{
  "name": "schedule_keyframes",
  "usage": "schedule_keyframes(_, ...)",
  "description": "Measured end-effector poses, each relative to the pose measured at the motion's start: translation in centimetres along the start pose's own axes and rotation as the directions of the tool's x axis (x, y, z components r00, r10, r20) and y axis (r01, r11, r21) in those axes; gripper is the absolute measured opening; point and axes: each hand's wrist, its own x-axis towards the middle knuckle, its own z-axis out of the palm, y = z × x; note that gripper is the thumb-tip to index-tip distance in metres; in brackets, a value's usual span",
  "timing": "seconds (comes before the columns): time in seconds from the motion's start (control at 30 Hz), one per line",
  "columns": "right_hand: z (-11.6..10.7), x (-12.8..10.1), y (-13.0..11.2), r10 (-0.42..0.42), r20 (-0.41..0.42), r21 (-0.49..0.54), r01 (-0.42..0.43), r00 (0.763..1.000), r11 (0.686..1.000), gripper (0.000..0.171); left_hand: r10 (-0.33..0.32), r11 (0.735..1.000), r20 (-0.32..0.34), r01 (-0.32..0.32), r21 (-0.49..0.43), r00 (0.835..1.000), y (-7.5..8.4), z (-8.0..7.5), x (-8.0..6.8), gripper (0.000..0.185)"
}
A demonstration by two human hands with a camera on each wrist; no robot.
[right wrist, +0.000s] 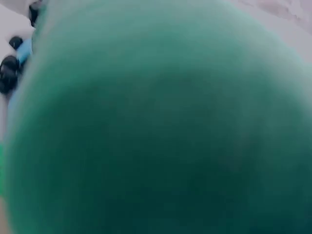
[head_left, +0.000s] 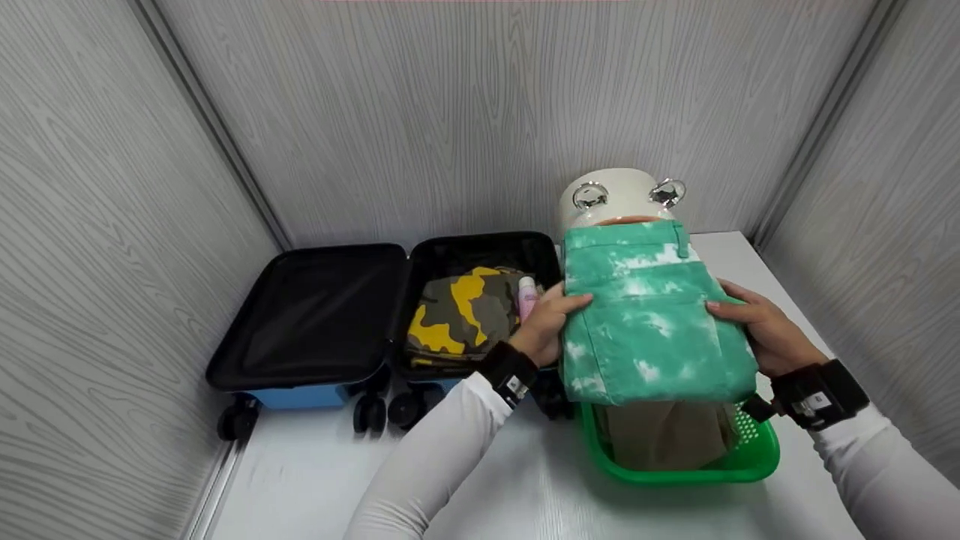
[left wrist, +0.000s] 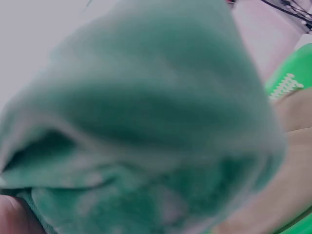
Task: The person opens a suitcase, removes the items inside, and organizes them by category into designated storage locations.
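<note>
A folded green-and-white tie-dye pair of pants point(head_left: 652, 322) is held up over the green basket point(head_left: 690, 475), with a belt loop showing at its top edge. My left hand point(head_left: 549, 319) grips its left side, thumb on top and fingers underneath. On the opposite side my right hand point(head_left: 769, 330) holds it the same way. Brown folded cloth point(head_left: 667, 435) lies in the basket below. Both wrist views are mostly filled by the blurred green cloth point(left wrist: 161, 97), and the right hand is hidden in its own wrist view.
An open suitcase stands to the left, its empty black half point(head_left: 311, 315) beside a half point(head_left: 487, 244) holding folded camouflage clothing point(head_left: 465, 311) and a pink bottle point(head_left: 526, 296). Behind the pants is a white pot-like container point(head_left: 622, 187) with silver rings. Grey panels point(head_left: 450, 112) enclose the table.
</note>
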Motion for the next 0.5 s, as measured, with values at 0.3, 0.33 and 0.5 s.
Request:
schedule_keyframes(0.3, -5.1, 0.7, 5.1, 0.193, -0.094, -0.16, -0.206, 0.977, 0.965, 0.089, -0.218, 0.973, -0.256, 0.232, 0.022, 0.942, -5.7, 0.1, 2.7, 0.051)
schedule_keyframes(0.33, -5.3, 0.8, 5.5, 0.215, -0.103, -0.187, -0.231, 0.971, 0.955, 0.088, -0.232, 0.966, -0.279, 0.255, 0.046, 0.932, -6.1, 0.1, 2.9, 0.046)
schedule_keyframes(0.5, -5.5, 1.0, 6.8, 0.316, -0.147, -0.384, -0.349, 0.937, 0.855, 0.084, -0.258, 0.912, -0.289, 0.332, 0.243, 0.922, -7.1, 0.1, 3.4, 0.043)
